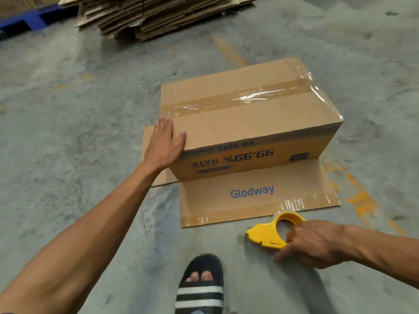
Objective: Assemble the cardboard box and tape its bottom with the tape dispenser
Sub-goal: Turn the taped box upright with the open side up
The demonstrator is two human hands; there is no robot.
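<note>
The brown cardboard box (249,123) stands upside down on the concrete floor, its print inverted. Clear tape runs along the seam of its upward face and down the right end. Its lower flaps lie flat on the floor; the near flap (256,193) reads "Glodway". My left hand (164,143) rests flat on the box's near left corner, fingers spread. My right hand (315,243) grips the yellow tape dispenser (269,232), which sits low at the floor just in front of the near flap.
A stack of flattened cardboard boxes (158,14) lies at the back. A blue pallet (27,19) is at the far left. My foot in a black striped sandal (199,284) stands near the bottom centre. Orange paint marks (362,200) streak the floor at the right.
</note>
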